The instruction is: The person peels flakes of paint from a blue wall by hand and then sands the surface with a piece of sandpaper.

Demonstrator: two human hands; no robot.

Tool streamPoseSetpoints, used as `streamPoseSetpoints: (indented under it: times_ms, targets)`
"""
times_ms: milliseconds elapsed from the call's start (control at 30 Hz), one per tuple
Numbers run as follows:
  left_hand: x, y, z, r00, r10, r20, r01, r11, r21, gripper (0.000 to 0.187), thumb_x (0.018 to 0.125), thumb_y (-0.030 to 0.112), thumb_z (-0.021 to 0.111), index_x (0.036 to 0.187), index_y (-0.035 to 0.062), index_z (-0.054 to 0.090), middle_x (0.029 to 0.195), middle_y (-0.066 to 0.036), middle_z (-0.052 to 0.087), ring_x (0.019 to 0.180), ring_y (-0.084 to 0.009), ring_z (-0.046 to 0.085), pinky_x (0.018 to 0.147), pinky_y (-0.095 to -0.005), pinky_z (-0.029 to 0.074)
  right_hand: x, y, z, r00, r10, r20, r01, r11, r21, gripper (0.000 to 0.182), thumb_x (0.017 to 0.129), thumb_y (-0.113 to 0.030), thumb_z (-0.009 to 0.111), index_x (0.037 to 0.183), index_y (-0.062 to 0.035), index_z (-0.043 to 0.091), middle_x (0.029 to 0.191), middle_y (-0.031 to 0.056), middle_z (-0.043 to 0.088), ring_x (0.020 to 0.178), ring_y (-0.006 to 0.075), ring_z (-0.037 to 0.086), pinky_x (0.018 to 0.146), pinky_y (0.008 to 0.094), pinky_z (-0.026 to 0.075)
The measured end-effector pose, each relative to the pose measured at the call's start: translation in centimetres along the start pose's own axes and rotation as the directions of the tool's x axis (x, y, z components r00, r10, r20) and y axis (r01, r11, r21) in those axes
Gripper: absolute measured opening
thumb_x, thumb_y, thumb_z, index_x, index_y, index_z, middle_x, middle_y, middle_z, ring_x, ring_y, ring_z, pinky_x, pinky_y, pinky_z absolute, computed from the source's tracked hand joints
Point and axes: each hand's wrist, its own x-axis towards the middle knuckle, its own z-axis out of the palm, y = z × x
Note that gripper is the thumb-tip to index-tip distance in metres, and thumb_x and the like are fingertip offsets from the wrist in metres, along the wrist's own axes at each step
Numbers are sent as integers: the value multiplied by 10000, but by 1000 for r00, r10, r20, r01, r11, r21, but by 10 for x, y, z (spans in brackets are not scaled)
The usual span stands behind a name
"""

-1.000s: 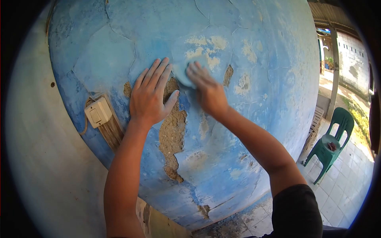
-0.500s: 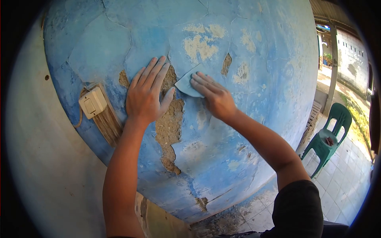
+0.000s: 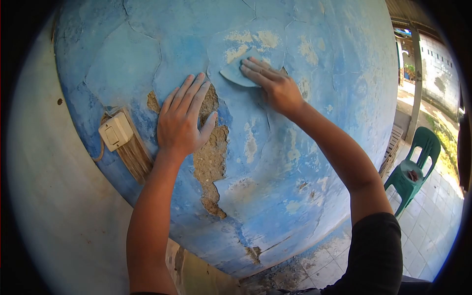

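My left hand (image 3: 182, 118) lies flat on the blue wall (image 3: 196, 39), fingers spread, beside a long patch of bare, crumbled plaster (image 3: 210, 157). Under the fingers of my right hand (image 3: 273, 84) is a thin, light blue-grey sheet (image 3: 239, 73), pressed against the wall just below a pale patch of worn paint (image 3: 267, 39). The sheet's left part sticks out past my fingertips. What its underside looks like is hidden.
A cream switch box (image 3: 116, 131) on a wooden board (image 3: 135, 160) is left of my left hand. At the right a green plastic chair (image 3: 418, 160) with a plate on it stands on the tiled floor (image 3: 418, 236).
My right hand has moved up the wall with the sheet, from beside the bare plaster to just under the pale patch. My left hand has stayed at the same place on the wall.
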Motion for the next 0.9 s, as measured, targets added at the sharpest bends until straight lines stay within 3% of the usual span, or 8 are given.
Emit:
streamPoseSetpoints:
  times_ms: [133,267,433,500,633,733,800,900]
  targets:
    - [5,-3,0,1000,-15,-1,15,1000,6,637,973,273,755,1561,96,586,1636,-106,570,1542,-317,494,1236,-510,410,28,-22,19,938,303,-168,-293,953,82,466,944,30,667,1400,-51,721,1532,136,654,1462,331,582,1211,452,518]
    - [8,-6,-2,1000,-10,-1,10,1000,-4,649,975,258,762,1573,103,564,1638,-106,563,1528,-334,499,1232,-517,412,-9,-64,19,986,167,-21,-164,982,96,495,948,71,635,1423,-50,708,1551,131,643,1471,295,586,1227,441,510]
    - [28,-18,-11,998,28,64,-28,1000,-1,717,979,336,776,1610,143,494,1711,-80,458,1588,-308,401,1285,-517,367,-6,3,-3,999,31,42,-30,999,-29,496,958,44,651,1432,-90,711,1543,75,654,1444,273,611,1185,419,551]
    - [44,-21,-11,998,13,57,-13,1000,4,762,982,368,780,1636,146,456,1731,-84,424,1613,-313,359,1305,-523,337,16,12,-4,965,255,-64,-258,965,-39,475,969,41,638,1426,-71,710,1542,114,646,1456,293,594,1206,436,528]
    - [64,-18,-7,994,-45,97,43,999,17,991,929,427,845,1720,163,309,1801,-88,298,1671,-355,240,1347,-562,249,33,-5,21,897,359,-258,-356,933,58,526,961,91,623,1468,-41,672,1567,214,588,1454,361,573,1235,458,482]
    - [69,-15,-5,989,-58,137,53,998,45,1139,872,491,883,1753,185,228,1820,-77,250,1687,-342,186,1365,-574,188,-4,-30,13,942,295,-156,-289,955,61,455,998,27,619,1441,-46,687,1579,158,603,1457,357,583,1238,453,489]
    - [65,-11,-6,986,-74,148,69,997,38,1192,837,485,912,1757,187,215,1823,-75,246,1691,-336,173,1367,-579,170,-24,-17,-6,989,124,83,-129,990,53,460,1001,23,618,1446,-68,689,1591,110,603,1454,349,588,1215,438,518]
    - [80,-8,-8,978,-105,180,102,994,24,1281,775,459,960,1763,187,191,1828,-70,236,1696,-326,155,1367,-592,148,-1,25,-8,977,182,111,-178,983,-39,482,990,30,623,1449,-98,696,1599,53,603,1466,321,578,1168,425,562]
